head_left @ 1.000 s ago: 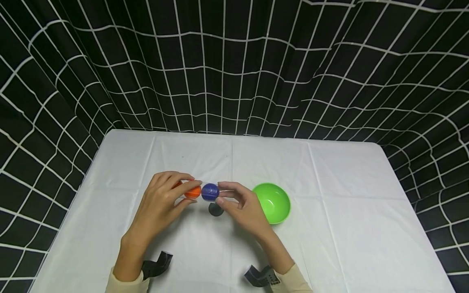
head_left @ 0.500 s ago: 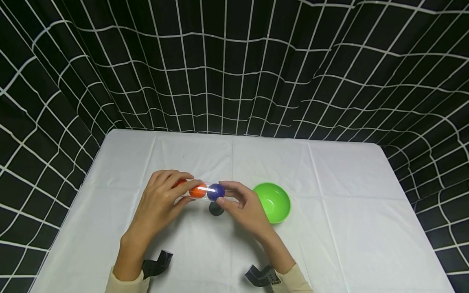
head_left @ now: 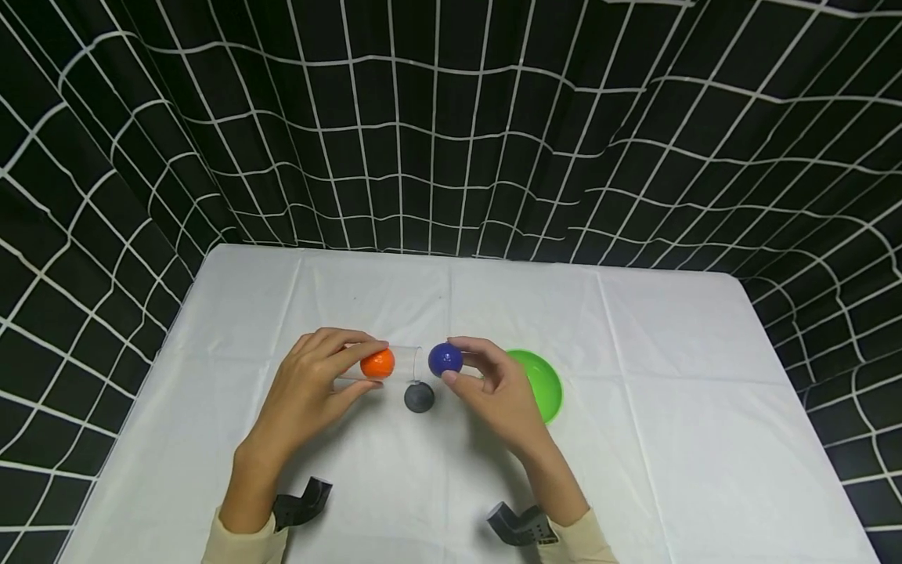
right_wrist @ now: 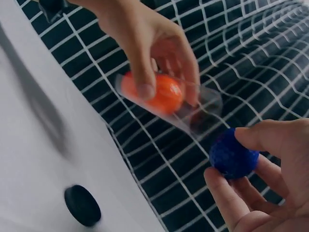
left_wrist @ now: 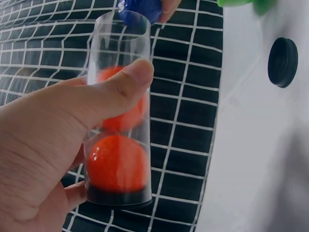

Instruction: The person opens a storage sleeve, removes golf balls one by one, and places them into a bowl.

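My left hand [head_left: 313,384] grips a clear tube [left_wrist: 120,48] around its side. Two orange balls sit inside it, the lower ball [left_wrist: 117,163] resting by a black end cap [left_wrist: 118,197] and the upper ball [head_left: 377,363] partly behind my thumb. The tube's other end is uncapped and points toward my right hand [head_left: 496,392]. Between thumb and fingertips that hand pinches a blue ball [right_wrist: 234,153], held just outside the tube's mouth and apart from it in the head view. Below the tube, a round black cap [head_left: 419,397] lies on the table.
A green bowl [head_left: 546,384] stands just right of my right hand and is partly covered by it. White cloth covers the table [head_left: 676,439]. Behind its far edge hangs a black curtain [head_left: 451,141] with a white grid.
The blue ball has come out of the tube's open end, pinched in my right hand, which moved right. My left hand stays nearly in place, still holding the tube.
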### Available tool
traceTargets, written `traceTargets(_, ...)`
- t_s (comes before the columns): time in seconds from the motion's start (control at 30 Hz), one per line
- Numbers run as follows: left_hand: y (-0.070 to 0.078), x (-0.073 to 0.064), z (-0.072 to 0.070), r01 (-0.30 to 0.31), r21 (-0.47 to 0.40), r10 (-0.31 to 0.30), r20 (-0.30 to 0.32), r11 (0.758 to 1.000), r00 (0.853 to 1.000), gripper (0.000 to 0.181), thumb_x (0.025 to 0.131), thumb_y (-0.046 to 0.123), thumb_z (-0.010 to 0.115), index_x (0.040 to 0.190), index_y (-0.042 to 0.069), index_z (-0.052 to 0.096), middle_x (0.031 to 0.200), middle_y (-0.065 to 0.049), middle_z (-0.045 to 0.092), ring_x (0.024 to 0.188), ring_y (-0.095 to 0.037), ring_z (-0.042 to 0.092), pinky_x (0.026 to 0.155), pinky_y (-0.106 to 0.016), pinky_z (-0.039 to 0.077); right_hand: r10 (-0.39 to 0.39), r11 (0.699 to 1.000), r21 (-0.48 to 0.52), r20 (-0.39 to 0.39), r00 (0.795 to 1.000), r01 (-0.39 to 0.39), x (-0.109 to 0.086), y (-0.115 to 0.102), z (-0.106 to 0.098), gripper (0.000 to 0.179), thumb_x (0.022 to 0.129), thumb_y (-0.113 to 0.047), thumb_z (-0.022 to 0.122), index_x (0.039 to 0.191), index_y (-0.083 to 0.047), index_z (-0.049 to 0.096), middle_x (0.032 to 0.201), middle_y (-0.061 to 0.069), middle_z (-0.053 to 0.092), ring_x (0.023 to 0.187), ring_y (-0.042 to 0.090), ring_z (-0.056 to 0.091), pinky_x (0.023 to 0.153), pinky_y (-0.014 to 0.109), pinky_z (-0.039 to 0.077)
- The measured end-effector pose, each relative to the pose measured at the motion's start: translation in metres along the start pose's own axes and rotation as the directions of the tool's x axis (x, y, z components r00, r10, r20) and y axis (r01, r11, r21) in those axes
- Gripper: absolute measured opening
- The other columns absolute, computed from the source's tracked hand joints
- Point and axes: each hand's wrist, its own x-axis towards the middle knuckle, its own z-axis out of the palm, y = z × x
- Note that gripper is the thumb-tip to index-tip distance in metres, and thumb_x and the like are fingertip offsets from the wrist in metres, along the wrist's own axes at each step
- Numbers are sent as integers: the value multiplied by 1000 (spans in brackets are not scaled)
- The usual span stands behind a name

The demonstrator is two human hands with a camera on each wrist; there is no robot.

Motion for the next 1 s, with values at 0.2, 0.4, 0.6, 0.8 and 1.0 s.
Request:
traceTargets(0.2, 1, 0, 1, 7, -9, -7, 9, 1000, 1000, 49, 80, 26, 94, 125, 21, 78, 120, 1, 76, 114, -21, 68, 99, -44, 54, -20, 999, -31, -16, 1000, 20, -3, -2, -25, 46, 94, 0, 75, 138, -2, 62, 131, 21, 67, 103, 6, 74, 80, 17, 60)
traceTargets(0.4, 2, 0, 1, 20, -15, -19, 23, 1000, 1000, 49, 81, 26, 94, 127, 22, 78, 121, 2, 76, 116, -20, 68, 99, -44, 54, -101, 984, -148, -7, 995, 98, -7, -5, -54, 43, 94, 3, 75, 135, 0, 63, 133, 21, 66, 109, 8, 73, 89, 22, 63)
traceTargets(0.6, 2, -1, 1, 26, -11, -25, 36, 1000, 999, 49, 80, 25, 94, 127, 22, 78, 121, 0, 76, 116, -21, 68, 98, -45, 55, -103, 932, -351, -6, 995, 94, -13, -8, -75, 41, 92, 0, 79, 131, -4, 67, 131, 15, 68, 115, -2, 66, 94, 20, 61)
traceTargets(0.8, 1, -2, 3, 18, -17, -17, 32, 1000, 999, 50, 80, 25, 94, 127, 22, 78, 121, 1, 76, 116, -21, 68, 98, -45, 55, -106, 866, -492, -2, 994, 91, -15, -8, -83, 41, 87, 1, 82, 125, -7, 68, 124, 9, 68, 112, 9, 68, 91, 21, 62)
traceTargets(1.0, 2, -1, 4, 21, -24, -20, 38, 999, 999, 50, 81, 26, 94, 128, 23, 78, 122, 2, 76, 116, -20, 68, 99, -45, 55, -127, 824, -551, 45, 991, 131, -14, -6, -85, 40, 88, 5, 80, 126, -4, 70, 123, 12, 69, 114, 27, 71, 93, 29, 64)
